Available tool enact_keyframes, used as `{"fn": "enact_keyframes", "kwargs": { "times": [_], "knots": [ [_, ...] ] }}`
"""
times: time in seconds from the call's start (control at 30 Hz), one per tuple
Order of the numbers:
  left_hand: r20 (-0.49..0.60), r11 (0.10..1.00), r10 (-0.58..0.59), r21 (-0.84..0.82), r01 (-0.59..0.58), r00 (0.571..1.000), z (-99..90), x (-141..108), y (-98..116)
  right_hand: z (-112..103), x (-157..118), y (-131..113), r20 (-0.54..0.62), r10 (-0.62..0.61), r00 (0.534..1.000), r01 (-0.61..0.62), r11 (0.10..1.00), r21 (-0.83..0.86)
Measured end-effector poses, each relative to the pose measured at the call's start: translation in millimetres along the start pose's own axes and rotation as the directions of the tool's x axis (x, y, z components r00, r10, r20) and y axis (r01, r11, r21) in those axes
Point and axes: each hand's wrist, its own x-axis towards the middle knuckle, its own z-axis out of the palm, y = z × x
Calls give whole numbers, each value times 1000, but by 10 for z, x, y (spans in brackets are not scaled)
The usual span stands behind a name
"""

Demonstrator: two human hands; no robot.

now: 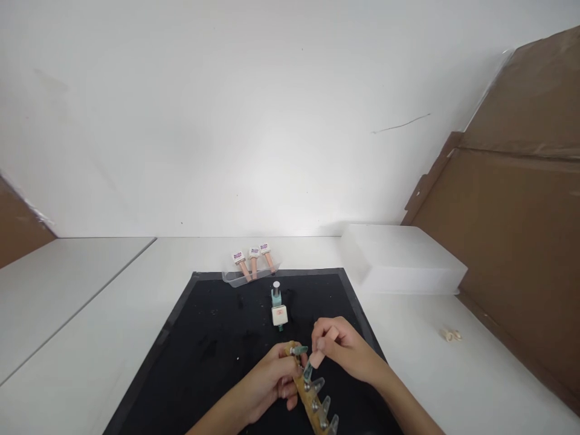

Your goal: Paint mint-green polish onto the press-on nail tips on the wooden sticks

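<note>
My left hand (277, 376) is closed round the upper end of a yellowish strip (309, 403) that carries several clear nail tips. The top nail tip (299, 350) is green. My right hand (338, 344) pinches a pink-handled brush (324, 347), its end at the second nail tip (308, 371), which looks partly green. Beyond my hands, a small bottle of green polish (276, 297) stands on the black mat (217, 338), with a white square block (280, 315) just in front of it.
Behind the mat, a clear tray (236, 280) holds three pink-handled pieces with white square ends (254, 252). A white box (408, 260) sits at the back right. Small beige rings (451, 335) lie on the right of the white table. Brown cardboard (507, 241) borders the right side.
</note>
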Motion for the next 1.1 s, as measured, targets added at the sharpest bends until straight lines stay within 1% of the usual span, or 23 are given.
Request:
{"fn": "enact_keyframes", "kwargs": {
  "times": [0.1, 0.17, 0.2, 0.27, 0.33, 0.43, 0.5, 0.6, 0.67, 0.73, 0.83, 0.9, 0.93, 1.03, 1.1],
  "knots": [
    [-13, 1000, -2, 8, 2, 1000, -4, 5, -9, -27, 3, -6, -86, 31, 996, -38, 996, -79],
    [-19, 1000, -6, 17, 6, 1000, -4, 0, -8, -46, -2, 1, -128, 17, 992, -28, 996, -85],
    [-20, 1000, -8, 22, 9, 1000, -1, -4, -5, -50, -5, 8, -130, 6, 991, -14, 998, -65],
    [-24, 999, -14, 33, 15, 1000, 7, -12, 2, -44, -10, 20, -101, -9, 995, 9, 1000, -2],
    [-31, 999, -16, 48, 18, 999, 17, -16, 6, -24, -9, 27, -41, -9, 999, 10, 999, 41],
    [-33, 998, -10, 67, 12, 999, 30, -15, 5, -1, 0, 21, 10, 31, 999, -31, 999, 30],
    [-20, 998, -3, 70, 4, 1000, 30, -12, 1, -6, 7, 14, -19, 61, 998, -62, 998, -18],
    [-3, 997, -5, 72, 5, 1000, 17, -9, -6, -35, 7, 19, -110, 71, 991, -81, 992, -93],
    [-2, 998, -4, 65, 4, 1000, 2, -9, -12, -50, -1, 35, -146, 68, 987, -80, 994, -77],
    [-5, 998, 2, 57, -2, 1000, -11, -8, -16, -53, -11, 56, -134, 60, 989, -61, 998, -9],
    [-2, 998, -2, 62, 3, 1000, -14, -4, -13, -36, -17, 72, -48, 36, 998, -32, 997, 71],
    [1, 998, -8, 70, 8, 1000, -4, -2, -6, -21, -12, 65, -9, 39, 999, -39, 998, 55],
    [3, 997, -9, 71, 9, 1000, 2, -2, -4, -17, -7, 58, -8, 47, 999, -47, 998, 31],
    [6, 998, -2, 70, 2, 1000, 14, -4, -4, -16, 2, 42, -82, 65, 995, -69, 996, -48],
    [12, 998, 1, 70, -2, 1000, 12, -5, -10, -20, 0, 43, -139, 58, 989, -66, 996, -59]
  ]
}}
